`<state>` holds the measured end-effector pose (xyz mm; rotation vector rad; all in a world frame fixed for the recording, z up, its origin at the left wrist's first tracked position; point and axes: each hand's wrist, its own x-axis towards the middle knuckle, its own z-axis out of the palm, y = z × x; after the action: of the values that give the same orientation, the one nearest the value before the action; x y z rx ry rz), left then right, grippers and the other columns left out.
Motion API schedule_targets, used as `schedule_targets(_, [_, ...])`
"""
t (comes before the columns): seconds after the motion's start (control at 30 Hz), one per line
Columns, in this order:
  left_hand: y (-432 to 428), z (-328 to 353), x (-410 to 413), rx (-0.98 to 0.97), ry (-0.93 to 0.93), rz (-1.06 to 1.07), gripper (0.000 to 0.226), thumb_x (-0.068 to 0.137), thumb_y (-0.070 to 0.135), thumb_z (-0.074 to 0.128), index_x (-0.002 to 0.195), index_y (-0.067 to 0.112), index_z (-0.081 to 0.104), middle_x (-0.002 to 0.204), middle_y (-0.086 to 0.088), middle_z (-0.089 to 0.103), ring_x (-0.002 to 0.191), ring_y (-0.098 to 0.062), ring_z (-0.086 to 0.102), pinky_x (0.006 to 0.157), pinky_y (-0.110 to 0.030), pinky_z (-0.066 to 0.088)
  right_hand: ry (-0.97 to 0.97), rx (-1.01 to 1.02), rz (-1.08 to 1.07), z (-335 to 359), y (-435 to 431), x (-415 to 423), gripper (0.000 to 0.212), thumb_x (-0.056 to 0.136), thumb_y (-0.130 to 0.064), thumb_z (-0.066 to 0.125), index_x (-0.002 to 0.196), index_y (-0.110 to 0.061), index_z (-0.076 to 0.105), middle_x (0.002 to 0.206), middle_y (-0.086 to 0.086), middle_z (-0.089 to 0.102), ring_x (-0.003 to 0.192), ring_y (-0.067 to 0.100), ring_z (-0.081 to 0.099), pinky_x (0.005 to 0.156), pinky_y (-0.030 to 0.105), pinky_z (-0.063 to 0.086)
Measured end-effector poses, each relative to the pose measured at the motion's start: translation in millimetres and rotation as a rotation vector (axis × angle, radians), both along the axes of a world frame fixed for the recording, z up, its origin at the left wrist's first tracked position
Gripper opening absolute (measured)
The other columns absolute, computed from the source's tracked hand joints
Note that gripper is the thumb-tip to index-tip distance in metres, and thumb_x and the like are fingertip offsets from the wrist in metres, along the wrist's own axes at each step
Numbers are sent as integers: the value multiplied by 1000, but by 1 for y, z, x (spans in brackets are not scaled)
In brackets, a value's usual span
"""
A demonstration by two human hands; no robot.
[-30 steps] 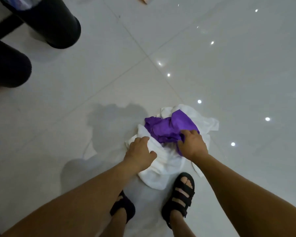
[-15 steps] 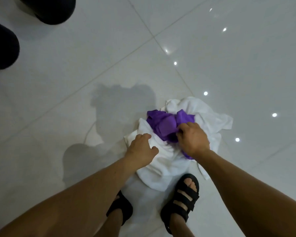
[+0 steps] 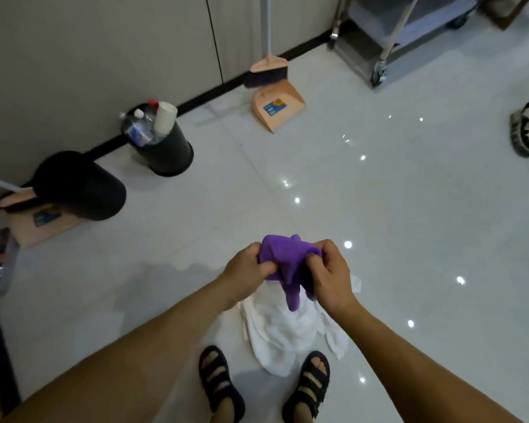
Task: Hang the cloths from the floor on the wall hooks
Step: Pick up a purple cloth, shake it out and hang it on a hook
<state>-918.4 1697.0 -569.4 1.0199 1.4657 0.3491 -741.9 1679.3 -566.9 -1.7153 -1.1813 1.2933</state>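
L hand (image 3: 248, 267) and R hand (image 3: 327, 276) both have fingers curled into the purple cloth (image 3: 284, 259). They pinch it as a bunched wad btwn them, up off the floor (image 3: 409, 209), w/ a tail of fabric hanging at 6 o'clock.

Main risk: the grip is on a wad, not an edge or corner. If it goes to a hook like that, it prob. sits badly and slides off. It needs shaking out first, and letting go w/ one hand to do that could drop it.

At 6 o'clock, right below the hands, the white cloth (image 3: 281, 328) lies crumpled on the tile, its near end just ahead of the R sandal (image 3: 312, 383). A step fwd could land on it. The glossy tile makes a slip likely, or the cloth gets dragged and dirtied. It also has to be hung, so walking off w/o it leaves the task half done.

Further out, a bin full of bottles (image 3: 165, 148) sits at 10 o'clock and a second black bin (image 3: 80, 184) at 9, both by the wall (image 3: 74, 56). The dustpan (image 3: 277, 108) and broom (image 3: 268, 71) are at 12, and a wheeled cart (image 3: 394, 35) at 1. Any of these could be kicked if the route hugs the wall while the eyes stay on the cloth. The hooks aren't in view, so I can't tell which way the route goes.
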Motion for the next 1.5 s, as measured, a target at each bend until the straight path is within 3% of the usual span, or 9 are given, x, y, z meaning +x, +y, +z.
schedule_targets(0.2, [21,164,-53,199,27,74,8,85,20,54,79,16,55,70,-3,65,63,-19,65,55,-25,47,-60,155,-1,133,25,-38,16,98,-34,50,95,-19,54,88,-3,61,79,16,59,69,26,47])
schedule_targets(0.43, [19,344,-83,385,-339,213,9,81,17,58,73,20,62,60,2,61,56,-16,59,59,-27,46,159,265,406,270,14,-113,66,69,-41,82,126,-28,50,115,-7,66,106,13,64,89,31,53])
schedule_targets(0.57, [5,403,-103,548,-281,212,9,85,28,64,90,21,67,79,4,66,71,-8,61,61,-23,44,197,294,368,328,21,-142,23,89,-13,66,109,-23,63,105,2,71,98,20,68,93,46,53])
schedule_targets(0.67, [-12,421,-128,638,-199,394,55,84,33,71,133,21,49,129,4,55,112,-9,57,86,-26,49,459,216,364,379,30,-153,18,90,-16,64,107,-20,66,103,8,74,99,30,69,90,47,55])
schedule_targets(0.77, [-39,420,-154,603,-70,383,97,65,38,85,145,21,33,138,7,45,125,-16,48,103,-36,41,624,158,461,425,33,-162,32,88,-22,66,116,-8,63,110,16,71,102,31,69,94,49,53])
schedule_targets(0.87, [-65,417,-155,469,-127,201,78,61,39,87,130,20,54,121,0,67,114,-22,61,102,-44,45,712,167,532,463,26,-176,44,90,-31,62,123,-1,59,117,21,67,107,33,66,95,45,53])
schedule_targets(1.13, [-90,457,-129,598,-198,581,31,57,11,60,87,14,67,78,-3,71,76,-21,65,58,-25,50,653,217,551,500,13,-166,43,97,-55,41,108,-20,64,108,2,72,101,18,68,85,34,53])
schedule_targets(1.3, [-114,472,-118,658,-338,569,50,69,23,68,119,19,59,108,-3,66,102,-25,59,82,-38,49,717,195,461,512,4,-151,28,99,-34,50,117,-17,60,107,12,70,90,24,69,71,35,57])
schedule_targets(1.5, [-126,460,-82,527,-156,448,65,64,37,85,122,22,59,110,-3,72,102,-24,67,78,-34,54,751,222,583,543,-21,-146,27,97,-27,55,115,-7,60,103,15,66,96,28,62,93,44,50])
